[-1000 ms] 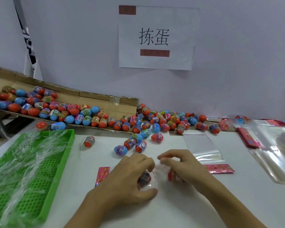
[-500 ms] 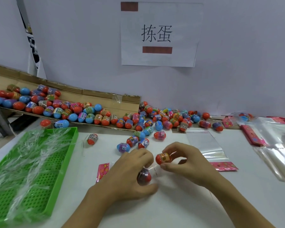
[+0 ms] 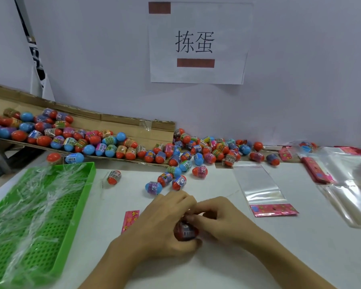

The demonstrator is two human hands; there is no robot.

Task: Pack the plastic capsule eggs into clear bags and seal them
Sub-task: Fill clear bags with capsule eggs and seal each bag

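My left hand (image 3: 161,224) and my right hand (image 3: 219,217) meet at the table's front middle. Between them sits a clear bag holding a dark egg with red ends (image 3: 186,231). The left hand cups the bag from the left; the right hand's fingertips pinch at its top. An orange egg seen earlier in the right hand is hidden now. The bag's pink header card (image 3: 130,220) pokes out left of my left hand. Several loose eggs (image 3: 167,180) lie just beyond my hands, and a big heap (image 3: 208,151) runs along the wall.
A green perforated tray (image 3: 56,236) holding empty clear bags fills the left. A sloping cardboard chute (image 3: 113,126) carries more eggs. An empty clear bag with pink header (image 3: 261,184) lies right of my hands; further bags and pink cards (image 3: 346,176) sit at far right.
My right hand, which held an orange egg up in the air half a second ago, has come down against the bag in my left hand. The egg is no longer visible.
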